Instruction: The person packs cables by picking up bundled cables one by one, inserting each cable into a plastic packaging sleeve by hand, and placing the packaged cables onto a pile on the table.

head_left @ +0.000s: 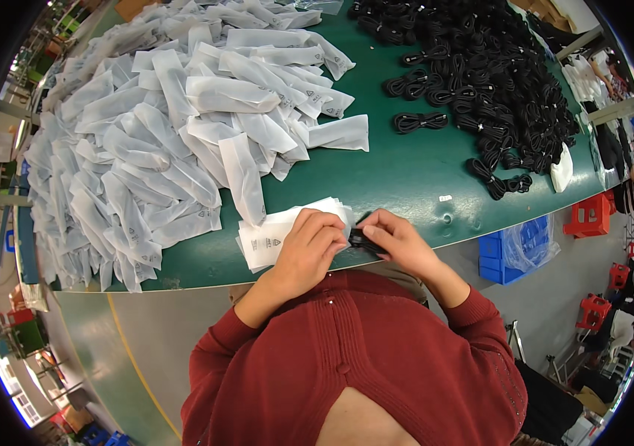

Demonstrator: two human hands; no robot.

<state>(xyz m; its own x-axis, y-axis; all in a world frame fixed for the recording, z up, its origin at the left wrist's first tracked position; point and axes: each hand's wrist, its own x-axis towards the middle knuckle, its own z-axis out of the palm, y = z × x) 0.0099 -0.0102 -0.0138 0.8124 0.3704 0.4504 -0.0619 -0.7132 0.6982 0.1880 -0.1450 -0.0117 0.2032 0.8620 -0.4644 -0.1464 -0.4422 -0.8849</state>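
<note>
A short stack of flat, frosted plastic bags (259, 245) lies at the table's near edge. My left hand (306, 253) is closed over the right end of this stack, its fingertips pinching the mouth of a bag. Just to the right, my right hand (400, 239) grips a bundled black cable (364, 243) between thumb and fingers. The cable's left end is at the bag's mouth; whether it is inside I cannot tell, as my fingers partly hide it.
A large heap of filled frosted bags (161, 149) covers the green table's (376, 175) left side. Coiled black cables (480, 89) are piled at the right, with a white item (561, 169) beside them. Below the right edge stand a blue crate (497, 256) and a red stool (589, 217).
</note>
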